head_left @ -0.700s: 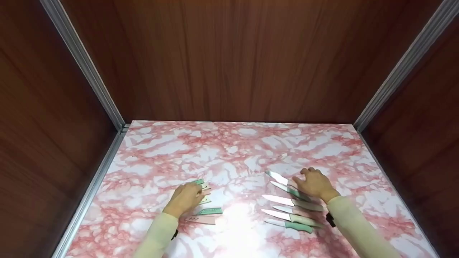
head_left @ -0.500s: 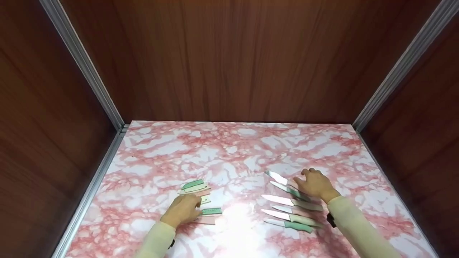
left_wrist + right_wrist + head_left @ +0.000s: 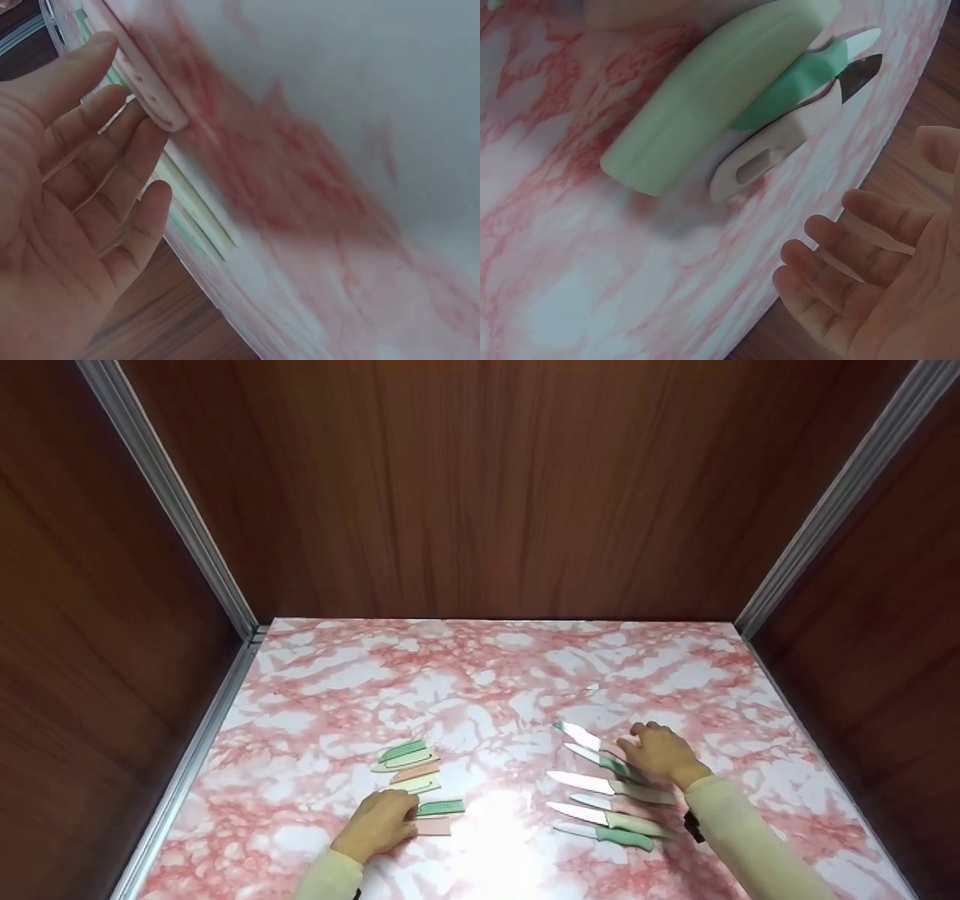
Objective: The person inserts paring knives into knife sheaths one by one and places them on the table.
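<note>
My left hand (image 3: 377, 821) hovers over the left ends of the front green blade sheath (image 3: 441, 808) and the pink sheath (image 3: 433, 827). In the left wrist view, its fingers curve loosely near the pink sheath (image 3: 154, 90); firm contact is unclear. Farther back lie green (image 3: 403, 749), pale green (image 3: 405, 761), pink (image 3: 416, 772) and pale yellow (image 3: 417, 785) sheaths. On the right, my right hand (image 3: 660, 751) is beside the farthest knife (image 3: 580, 735), whose handle it partly hides. Its relaxed fingers are apart from the pinkish knife handle (image 3: 780, 139) in the right wrist view.
Several bare knives fan out, including ones with green (image 3: 621, 769), pale green (image 3: 643, 791) and front green (image 3: 626, 838) handles; blades point left. The pink marbled table (image 3: 495, 682) is walled by brown wood panels (image 3: 480, 495) with metal corner posts (image 3: 169, 487).
My left hand has moved toward the table's front, from the far sheaths to the near two, uncovering the far ones. The right hand and the knives have stayed put.
</note>
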### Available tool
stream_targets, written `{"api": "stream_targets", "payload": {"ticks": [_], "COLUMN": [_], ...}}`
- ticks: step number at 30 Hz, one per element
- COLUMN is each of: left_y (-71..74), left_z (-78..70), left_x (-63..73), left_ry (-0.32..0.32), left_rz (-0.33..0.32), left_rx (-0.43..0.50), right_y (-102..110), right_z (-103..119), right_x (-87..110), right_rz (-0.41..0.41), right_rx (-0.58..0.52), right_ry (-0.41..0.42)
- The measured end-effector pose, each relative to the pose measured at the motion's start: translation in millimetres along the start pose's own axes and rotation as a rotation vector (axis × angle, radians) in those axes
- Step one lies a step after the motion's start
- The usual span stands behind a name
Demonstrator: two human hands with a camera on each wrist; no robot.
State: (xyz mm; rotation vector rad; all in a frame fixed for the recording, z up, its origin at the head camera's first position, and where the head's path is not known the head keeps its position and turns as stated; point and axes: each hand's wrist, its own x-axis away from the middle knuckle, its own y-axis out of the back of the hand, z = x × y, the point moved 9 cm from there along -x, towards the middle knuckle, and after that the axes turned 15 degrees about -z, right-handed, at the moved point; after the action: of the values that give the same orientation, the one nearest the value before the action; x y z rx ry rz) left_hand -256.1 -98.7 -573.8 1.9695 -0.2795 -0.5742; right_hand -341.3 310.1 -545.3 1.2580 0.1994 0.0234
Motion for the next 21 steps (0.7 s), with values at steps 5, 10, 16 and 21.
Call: {"api": "stream_targets", "payload": {"ticks": [5,10,16,21], "left_y": [-1.5,-2.7,0.4,7.2], "left_z": [-0.6,-0.2,-5.4,-6.9], "left_x": [2.0,2.0,-2.4,-10.6], "left_ry": [0.006,-0.009,-0.067,-0.059], "left_rz": [-0.011,0.004,0.028,0.041], "left_rx": [0.035,0.027,-0.004,0.051], "right_y": [-6,-10,-9,-13], "right_z": [-6,-9,-8,-8], "right_x": [0.2,0.0,-4.2,-7.3], "right_rz": [0.014,0.016,-0.009,-0.012], "right_rx": [-0.004,-0.003,-0.029,-0.063], "right_ry": [-0.012,-0.022,-0.019,-0.003]}}
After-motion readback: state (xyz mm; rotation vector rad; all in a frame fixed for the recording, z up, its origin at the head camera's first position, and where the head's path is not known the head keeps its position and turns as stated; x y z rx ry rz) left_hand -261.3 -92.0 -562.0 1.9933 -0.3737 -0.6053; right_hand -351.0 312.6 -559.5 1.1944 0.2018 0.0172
